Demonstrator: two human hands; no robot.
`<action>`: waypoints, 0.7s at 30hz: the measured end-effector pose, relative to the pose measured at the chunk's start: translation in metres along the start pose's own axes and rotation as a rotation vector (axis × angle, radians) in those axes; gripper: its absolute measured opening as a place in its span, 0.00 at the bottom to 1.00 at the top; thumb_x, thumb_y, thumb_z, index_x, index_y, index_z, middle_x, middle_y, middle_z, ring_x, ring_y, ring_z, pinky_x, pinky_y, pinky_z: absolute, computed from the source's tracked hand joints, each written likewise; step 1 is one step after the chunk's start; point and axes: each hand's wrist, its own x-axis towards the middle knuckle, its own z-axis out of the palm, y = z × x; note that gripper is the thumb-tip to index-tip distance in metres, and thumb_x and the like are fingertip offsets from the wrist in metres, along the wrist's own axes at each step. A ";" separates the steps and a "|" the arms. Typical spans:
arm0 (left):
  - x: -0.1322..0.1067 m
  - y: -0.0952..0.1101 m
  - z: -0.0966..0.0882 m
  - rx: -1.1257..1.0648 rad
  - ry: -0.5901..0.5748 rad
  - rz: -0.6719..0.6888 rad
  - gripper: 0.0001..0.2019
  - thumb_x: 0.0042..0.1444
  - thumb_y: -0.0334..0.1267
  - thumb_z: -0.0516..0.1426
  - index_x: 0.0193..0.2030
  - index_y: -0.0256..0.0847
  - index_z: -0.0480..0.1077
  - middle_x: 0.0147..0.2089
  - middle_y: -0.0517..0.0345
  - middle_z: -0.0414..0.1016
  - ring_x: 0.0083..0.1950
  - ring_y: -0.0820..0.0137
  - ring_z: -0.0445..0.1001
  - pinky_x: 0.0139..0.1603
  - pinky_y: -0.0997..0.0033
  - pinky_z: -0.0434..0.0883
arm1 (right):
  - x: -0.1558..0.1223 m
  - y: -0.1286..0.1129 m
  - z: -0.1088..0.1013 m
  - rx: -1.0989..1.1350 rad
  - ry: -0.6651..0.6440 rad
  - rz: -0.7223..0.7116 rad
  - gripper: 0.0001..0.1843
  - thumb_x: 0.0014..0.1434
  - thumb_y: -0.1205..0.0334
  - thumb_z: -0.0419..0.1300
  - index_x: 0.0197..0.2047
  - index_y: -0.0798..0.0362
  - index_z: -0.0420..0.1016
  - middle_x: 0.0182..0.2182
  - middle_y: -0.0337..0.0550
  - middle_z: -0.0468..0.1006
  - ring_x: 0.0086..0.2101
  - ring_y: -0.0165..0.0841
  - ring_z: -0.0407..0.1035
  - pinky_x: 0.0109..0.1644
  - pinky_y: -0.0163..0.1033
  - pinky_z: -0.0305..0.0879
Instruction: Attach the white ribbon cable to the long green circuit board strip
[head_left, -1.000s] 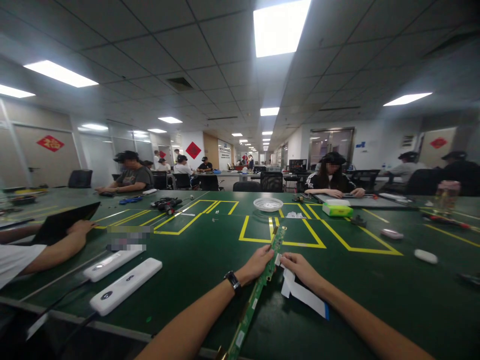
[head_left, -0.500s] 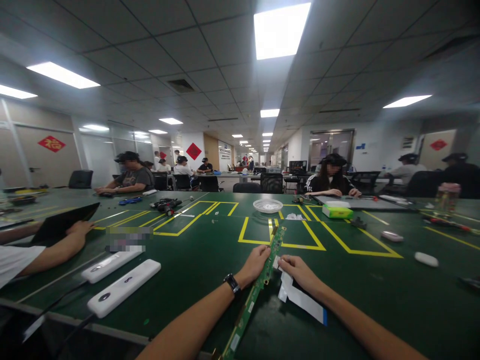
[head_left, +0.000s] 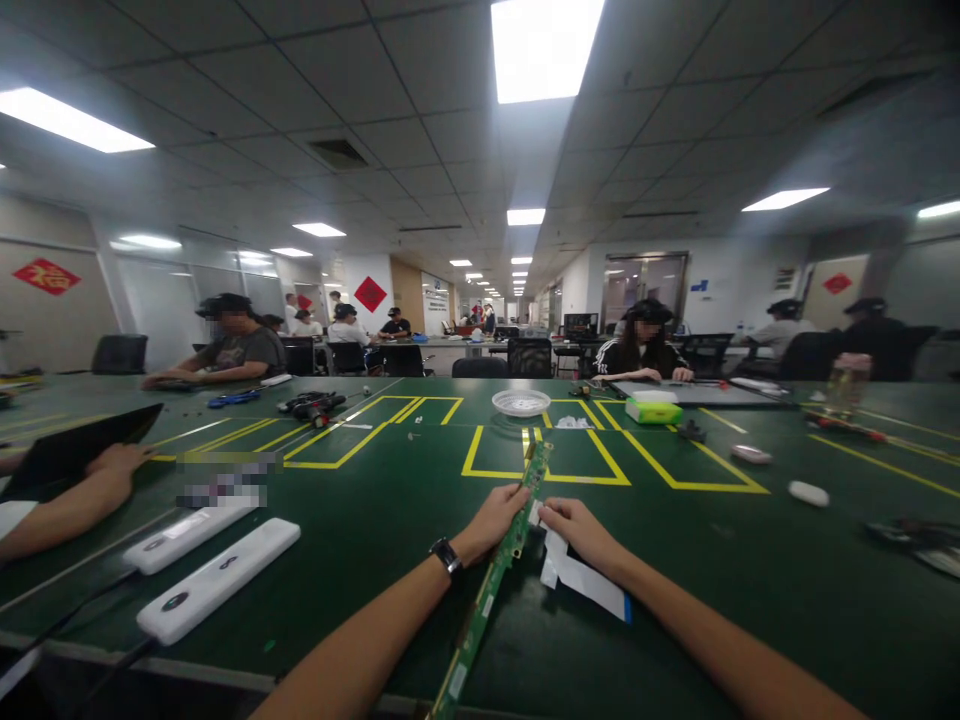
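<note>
A long, narrow green circuit board (head_left: 487, 607) slants up from the lower edge of the view, tilted above the table. My left hand (head_left: 495, 520), with a watch on its wrist, is closed round the board's upper part from the left. My right hand (head_left: 581, 530) pinches one end of a white flat ribbon cable (head_left: 592, 587) at the board's right edge. The cable is folded and hangs to the right, with a blue tip at its loose end. Whether its held end sits in a connector I cannot tell.
The green table (head_left: 675, 620) carries yellow tape outlines. Beyond the board stand a clear round dish (head_left: 520, 403) and a green tissue pack (head_left: 652, 408). Two white power strips (head_left: 221, 580) lie at left. A co-worker's arm (head_left: 82, 505) is at far left; another person (head_left: 645, 345) sits opposite.
The whole scene has shifted slightly left as my head turned right. Both hands keep the same hold on the board and the ribbon cable.
</note>
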 end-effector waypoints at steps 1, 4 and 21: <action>0.000 0.000 0.000 -0.012 0.002 -0.001 0.25 0.55 0.59 0.54 0.35 0.33 0.70 0.30 0.59 0.68 0.30 0.74 0.65 0.31 0.76 0.61 | 0.000 -0.001 0.000 -0.009 0.001 -0.006 0.25 0.54 0.39 0.56 0.23 0.53 0.62 0.20 0.33 0.60 0.23 0.27 0.55 0.27 0.33 0.51; -0.001 0.000 0.001 -0.066 -0.006 -0.017 0.25 0.54 0.59 0.54 0.36 0.34 0.70 0.30 0.59 0.68 0.30 0.74 0.65 0.31 0.77 0.61 | 0.000 -0.002 -0.001 -0.036 0.013 -0.014 0.24 0.54 0.40 0.56 0.23 0.53 0.61 0.19 0.32 0.59 0.23 0.26 0.54 0.28 0.33 0.52; -0.006 0.005 0.005 -0.118 -0.005 -0.001 0.24 0.54 0.58 0.54 0.38 0.34 0.70 0.31 0.59 0.69 0.30 0.74 0.66 0.32 0.76 0.63 | 0.003 0.014 -0.002 -0.019 -0.010 0.003 0.21 0.57 0.45 0.56 0.25 0.55 0.64 0.21 0.33 0.62 0.23 0.26 0.56 0.27 0.31 0.52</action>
